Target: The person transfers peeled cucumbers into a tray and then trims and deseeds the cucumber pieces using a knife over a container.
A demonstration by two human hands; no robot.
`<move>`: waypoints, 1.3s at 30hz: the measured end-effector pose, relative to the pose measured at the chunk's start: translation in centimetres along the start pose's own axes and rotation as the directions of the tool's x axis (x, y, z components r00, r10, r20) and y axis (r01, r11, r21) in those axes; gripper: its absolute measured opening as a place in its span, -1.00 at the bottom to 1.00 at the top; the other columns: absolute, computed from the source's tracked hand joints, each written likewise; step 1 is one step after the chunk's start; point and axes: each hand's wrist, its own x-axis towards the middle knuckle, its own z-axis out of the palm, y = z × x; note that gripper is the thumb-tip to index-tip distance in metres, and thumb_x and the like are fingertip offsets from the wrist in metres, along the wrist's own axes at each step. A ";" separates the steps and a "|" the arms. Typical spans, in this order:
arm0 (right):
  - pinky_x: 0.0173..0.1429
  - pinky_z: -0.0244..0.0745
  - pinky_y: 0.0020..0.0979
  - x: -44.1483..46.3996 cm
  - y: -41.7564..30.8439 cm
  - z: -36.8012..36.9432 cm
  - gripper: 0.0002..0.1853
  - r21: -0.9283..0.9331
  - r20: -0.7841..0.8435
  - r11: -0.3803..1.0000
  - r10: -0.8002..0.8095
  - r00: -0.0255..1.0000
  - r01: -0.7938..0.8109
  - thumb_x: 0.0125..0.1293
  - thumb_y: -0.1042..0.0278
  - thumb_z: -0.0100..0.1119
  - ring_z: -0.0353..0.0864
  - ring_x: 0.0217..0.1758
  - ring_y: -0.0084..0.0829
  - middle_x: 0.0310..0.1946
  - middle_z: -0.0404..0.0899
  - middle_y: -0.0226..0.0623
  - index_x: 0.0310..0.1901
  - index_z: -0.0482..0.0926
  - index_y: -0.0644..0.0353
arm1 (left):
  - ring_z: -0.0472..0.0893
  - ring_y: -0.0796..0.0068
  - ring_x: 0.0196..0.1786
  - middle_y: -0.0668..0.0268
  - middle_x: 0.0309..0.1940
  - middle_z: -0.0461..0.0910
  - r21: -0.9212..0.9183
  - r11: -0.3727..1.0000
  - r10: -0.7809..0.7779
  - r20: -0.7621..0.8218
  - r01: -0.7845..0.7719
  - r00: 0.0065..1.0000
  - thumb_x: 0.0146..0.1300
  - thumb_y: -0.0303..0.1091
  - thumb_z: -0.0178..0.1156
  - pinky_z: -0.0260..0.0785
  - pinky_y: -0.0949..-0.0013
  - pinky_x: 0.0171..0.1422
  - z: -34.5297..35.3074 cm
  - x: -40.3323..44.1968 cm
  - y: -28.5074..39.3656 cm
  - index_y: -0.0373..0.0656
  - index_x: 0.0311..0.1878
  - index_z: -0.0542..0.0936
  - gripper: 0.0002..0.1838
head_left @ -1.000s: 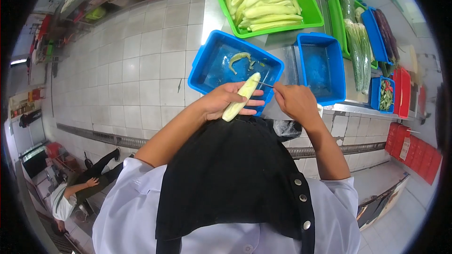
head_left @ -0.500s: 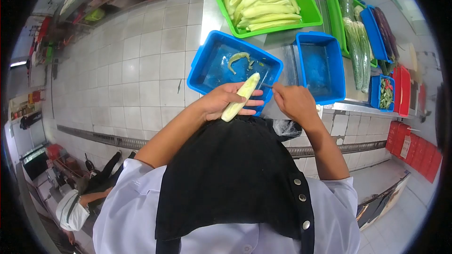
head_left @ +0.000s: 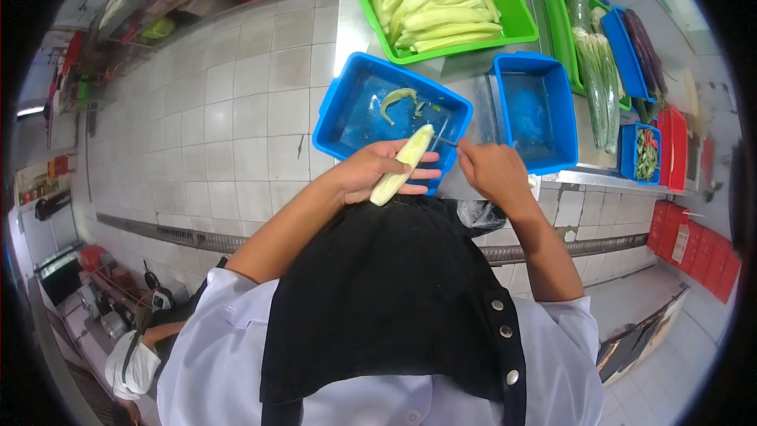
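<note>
My left hand [head_left: 384, 170] is closed around a peeled cucumber [head_left: 402, 166], pale green and long, with the thumb on top and the fingers reaching beneath it. It is tilted over the near edge of a blue bin [head_left: 335, 110]. My right hand [head_left: 494, 173] grips a peeler [head_left: 445, 141] with a thin metal shaft, mostly hidden by the fingers. Its head lies just right of the cucumber's upper end; I cannot tell whether they touch. Inside the blue bin lie a curled strip of green peel [head_left: 397, 102] and small scraps.
A green bin [head_left: 520, 12] full of peeled cucumbers stands behind. At right are a second blue bin [head_left: 569, 110], wrapped leafy vegetables [head_left: 601, 87] and a small blue tub [head_left: 628, 162] of chopped vegetables. Another person [head_left: 136, 363] is at lower left.
Both hands and the cucumber stay nearly in place. The peeler's head shows more clearly beside the cucumber's tip. The other person at lower left has shifted slightly right and down.
</note>
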 end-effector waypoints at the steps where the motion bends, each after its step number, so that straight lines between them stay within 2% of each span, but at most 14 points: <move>1: -0.32 0.56 0.09 0.0 0.2 0.2 -0.83 -0.051 -0.008 0.997 0.057 0.998 -0.058 0.52 0.16 0.18 0.70 -0.44 0.12 -0.52 0.68 -0.05 -0.14 0.61 0.06 | 0.43 -0.05 0.60 -0.05 0.61 0.30 0.008 1.000 0.005 -0.015 -0.005 1.000 0.46 -0.65 0.04 0.46 -0.08 0.59 0.0 0.0 -0.1 -0.23 0.73 0.05 -0.20; 5: -0.33 0.55 0.09 -0.1 -0.5 -0.1 -0.84 0.018 -0.002 1.000 -0.024 1.000 0.024 0.53 0.17 0.17 0.70 -0.44 0.12 -0.52 0.69 -0.04 -0.14 0.61 0.06 | 0.43 -0.06 0.60 -0.05 0.61 0.30 0.011 1.000 0.007 -0.033 -0.007 0.999 0.45 -0.65 0.04 0.46 -0.08 0.59 -0.1 -0.3 -0.4 -0.23 0.73 0.04 -0.20; 8: -0.32 0.55 0.11 -0.4 -0.3 0.7 -0.84 0.003 0.007 1.000 0.000 1.000 0.000 0.52 0.18 0.18 0.70 -0.43 0.13 -0.51 0.69 -0.03 -0.14 0.61 0.05 | 0.43 -0.07 0.60 -0.05 0.61 0.30 0.006 1.000 -0.006 -0.026 0.006 1.000 0.45 -0.66 0.03 0.46 -0.08 0.59 -0.2 0.0 -0.4 -0.23 0.73 0.04 -0.19; 10: -0.30 0.56 0.14 0.1 0.3 0.7 -0.84 -0.040 -0.006 0.992 0.122 0.993 -0.122 0.52 0.17 0.18 0.71 -0.41 0.14 -0.50 0.69 -0.03 -0.14 0.61 0.04 | 0.43 -0.07 0.60 -0.05 0.61 0.30 -0.009 1.000 -0.003 -0.040 0.002 0.999 0.45 -0.66 0.04 0.45 -0.08 0.59 -0.6 -0.1 -0.5 -0.23 0.73 0.04 -0.19; 13: -0.28 0.57 0.16 -0.3 -0.4 1.2 -0.84 0.129 -0.029 0.991 -0.024 0.999 0.027 0.53 0.15 0.17 0.72 -0.40 0.16 -0.49 0.70 -0.01 -0.12 0.61 0.02 | 0.38 -0.07 0.64 -0.02 0.63 0.30 0.016 1.000 -0.005 -0.033 0.005 0.999 0.50 -0.58 0.09 0.45 -0.04 0.60 -0.7 -0.3 -0.6 -0.22 0.74 0.03 -0.19; 16: -0.26 0.58 0.17 -0.3 -0.2 2.7 -0.83 0.032 0.041 0.996 0.080 0.996 -0.081 0.54 0.14 0.15 0.72 -0.39 0.16 -0.48 0.70 -0.01 -0.09 0.62 0.02 | 0.38 -0.07 0.64 -0.03 0.63 0.30 0.015 1.000 -0.003 -0.030 0.003 1.000 0.50 -0.58 0.09 0.45 -0.04 0.60 -0.8 -0.3 -0.5 -0.22 0.73 0.04 -0.20; 19: -0.26 0.58 0.18 0.2 0.3 2.4 -0.82 0.017 -0.005 0.983 0.181 0.983 -0.181 0.55 0.14 0.14 0.73 -0.39 0.16 -0.49 0.70 -0.01 -0.07 0.61 0.01 | 0.42 -0.07 0.61 -0.03 0.59 0.32 -0.009 1.000 -0.002 -0.061 0.002 0.998 0.44 -0.66 0.05 0.44 -0.08 0.60 -0.5 -0.6 -0.4 -0.24 0.73 0.04 -0.18; 20: -0.26 0.58 0.18 0.3 -0.1 2.5 -0.82 0.020 -0.004 0.984 0.175 0.984 -0.175 0.55 0.14 0.14 0.73 -0.39 0.16 -0.49 0.70 -0.01 -0.07 0.61 0.01 | 0.42 -0.07 0.61 -0.03 0.59 0.32 -0.010 1.000 0.001 -0.067 -0.002 0.998 0.44 -0.66 0.05 0.44 -0.08 0.60 -0.6 -0.7 -0.4 -0.24 0.73 0.04 -0.18; 22: -0.26 0.59 0.17 -0.3 -1.2 2.7 -0.82 0.101 -0.033 0.995 -0.002 0.999 0.006 0.56 0.13 0.13 0.73 -0.40 0.15 -0.50 0.70 -0.02 -0.09 0.60 0.02 | 0.42 -0.06 0.61 -0.04 0.60 0.31 0.008 1.000 -0.008 -0.046 0.008 0.999 0.44 -0.65 0.05 0.44 -0.07 0.61 -0.8 -0.7 -0.5 -0.25 0.73 0.04 -0.19; 25: -0.32 0.54 0.14 0.1 -1.0 3.0 -0.84 -0.012 0.020 0.995 0.102 0.995 -0.102 0.56 0.18 0.15 0.70 -0.40 0.16 -0.49 0.70 -0.01 -0.08 0.62 0.05 | 0.39 -0.06 0.63 -0.03 0.62 0.31 0.046 0.999 0.002 -0.065 0.001 0.998 0.49 -0.58 0.09 0.44 -0.01 0.61 -0.9 -0.7 -0.4 -0.24 0.72 0.06 -0.22; 28: -0.31 0.54 0.13 0.1 -1.5 2.5 -0.84 0.005 -0.013 0.993 0.119 0.993 -0.119 0.56 0.18 0.15 0.71 -0.40 0.15 -0.49 0.70 -0.03 -0.09 0.61 0.05 | 0.40 -0.06 0.63 -0.03 0.61 0.32 0.035 0.999 0.004 -0.065 -0.002 0.998 0.49 -0.59 0.09 0.44 -0.01 0.61 -0.9 -1.0 -0.3 -0.25 0.72 0.06 -0.22; 32: -0.31 0.58 0.16 -0.4 -1.6 3.3 -0.83 0.016 -0.018 0.999 0.040 0.999 -0.039 0.56 0.15 0.13 0.73 -0.43 0.14 -0.52 0.70 -0.04 -0.14 0.58 0.03 | 0.40 -0.06 0.63 -0.02 0.61 0.33 0.046 0.999 -0.015 -0.061 0.018 0.998 0.49 -0.60 0.08 0.44 -0.01 0.62 -1.0 -1.0 -0.3 -0.26 0.72 0.06 -0.22; 34: -0.31 0.57 0.15 -0.1 -1.1 3.5 -0.83 -0.038 -0.034 0.985 0.167 0.985 -0.169 0.55 0.15 0.14 0.72 -0.43 0.15 -0.52 0.69 -0.02 -0.13 0.59 0.04 | 0.40 -0.06 0.63 -0.01 0.61 0.33 0.037 0.999 -0.004 -0.062 0.006 0.998 0.48 -0.60 0.08 0.44 -0.01 0.61 -1.1 -1.1 -0.2 -0.25 0.72 0.07 -0.22; 39: -0.31 0.56 0.16 -0.2 -3.1 1.4 -0.82 0.054 -0.002 0.994 0.095 0.996 -0.094 0.54 0.16 0.14 0.72 -0.43 0.16 -0.52 0.68 0.00 -0.14 0.61 0.06 | 0.39 -0.06 0.63 -0.01 0.62 0.31 0.042 0.999 0.001 -0.068 0.002 0.998 0.50 -0.59 0.09 0.45 -0.03 0.60 -1.3 -1.3 -0.4 -0.24 0.72 0.07 -0.23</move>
